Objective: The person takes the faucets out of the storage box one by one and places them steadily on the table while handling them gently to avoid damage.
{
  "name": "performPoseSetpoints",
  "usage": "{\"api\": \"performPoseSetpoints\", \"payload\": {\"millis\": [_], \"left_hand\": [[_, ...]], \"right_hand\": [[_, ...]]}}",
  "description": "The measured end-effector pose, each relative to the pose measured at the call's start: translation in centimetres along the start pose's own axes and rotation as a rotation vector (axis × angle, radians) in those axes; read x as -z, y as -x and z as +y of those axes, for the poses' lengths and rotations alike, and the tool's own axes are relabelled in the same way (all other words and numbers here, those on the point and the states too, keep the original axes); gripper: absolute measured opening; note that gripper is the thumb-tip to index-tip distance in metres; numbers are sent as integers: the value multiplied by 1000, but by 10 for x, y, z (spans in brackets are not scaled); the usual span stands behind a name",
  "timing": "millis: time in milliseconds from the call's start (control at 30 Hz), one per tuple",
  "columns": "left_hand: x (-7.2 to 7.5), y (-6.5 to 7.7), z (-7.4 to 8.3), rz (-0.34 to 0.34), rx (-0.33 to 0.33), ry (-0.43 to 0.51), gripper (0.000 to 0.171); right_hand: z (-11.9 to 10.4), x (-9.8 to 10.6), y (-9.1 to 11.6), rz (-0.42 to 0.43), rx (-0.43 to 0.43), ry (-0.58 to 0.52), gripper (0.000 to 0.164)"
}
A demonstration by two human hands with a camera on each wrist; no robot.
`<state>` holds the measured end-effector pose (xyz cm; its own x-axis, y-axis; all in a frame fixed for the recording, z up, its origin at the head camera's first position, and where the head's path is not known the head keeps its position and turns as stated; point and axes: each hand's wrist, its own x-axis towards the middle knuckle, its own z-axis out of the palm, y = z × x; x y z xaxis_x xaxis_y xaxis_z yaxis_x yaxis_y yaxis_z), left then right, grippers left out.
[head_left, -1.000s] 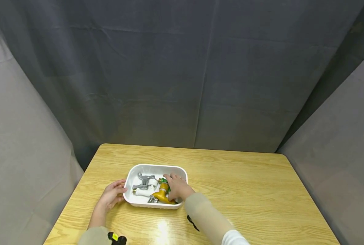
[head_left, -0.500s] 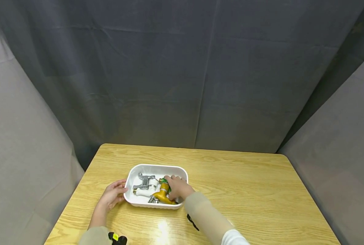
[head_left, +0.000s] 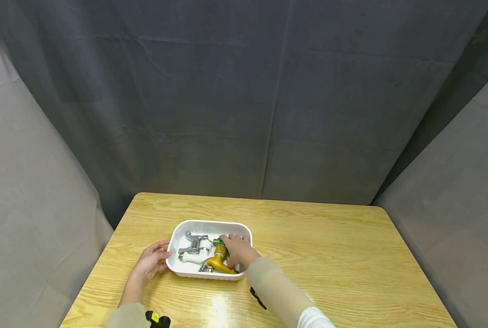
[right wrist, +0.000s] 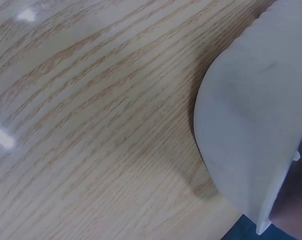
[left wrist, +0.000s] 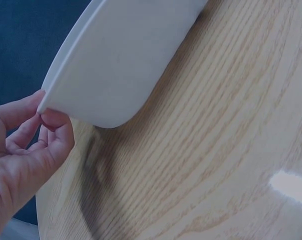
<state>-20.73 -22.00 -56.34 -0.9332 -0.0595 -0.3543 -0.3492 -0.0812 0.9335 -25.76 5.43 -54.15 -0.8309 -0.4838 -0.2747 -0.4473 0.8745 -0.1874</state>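
Note:
A white plastic tray [head_left: 208, 276] stands on the wooden table with several tap-like fittings in it. My left hand [head_left: 151, 260] pinches the tray's left rim between thumb and fingers, as the left wrist view also shows. Over the right end of the tray, my right hand [head_left: 239, 250] reaches inside beside a mustard-yellow tap-like piece [head_left: 218, 262] and a green fitting [head_left: 218, 242]. What its fingertips touch is hidden. To the left lie a grey metal tap [head_left: 195, 244], a white fitting with a brass end [head_left: 192, 258] and small chrome pieces [head_left: 205, 267].
Light wooden table [head_left: 330, 255] extends to the right of the tray and behind it. A dark grey curtain [head_left: 211, 114] hangs along the far edge, with pale grey cloth [head_left: 34, 205] at both sides.

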Motion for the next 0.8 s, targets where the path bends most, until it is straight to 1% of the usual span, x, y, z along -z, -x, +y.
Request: {"api": "performPoseSetpoints", "payload": {"millis": [200, 367, 567, 667, 800], "left_hand": [[1, -2, 1, -3, 2, 6, 52], [2, -2, 1, -7, 5, 6, 52], [2, -1, 1, -2, 5, -1, 52], [2, -2, 1, 3, 5, -6, 51], [2, -3, 1, 7, 7, -12, 51]], "right_hand": [[-2, 4, 1, 24, -4, 15, 88], [-2, 10, 4, 44, 13, 37, 89], [-4, 22, 13, 61, 47, 14, 87], [-3, 27, 16, 77, 62, 35, 86], [-2, 33, 16, 104, 70, 66, 89]]}}
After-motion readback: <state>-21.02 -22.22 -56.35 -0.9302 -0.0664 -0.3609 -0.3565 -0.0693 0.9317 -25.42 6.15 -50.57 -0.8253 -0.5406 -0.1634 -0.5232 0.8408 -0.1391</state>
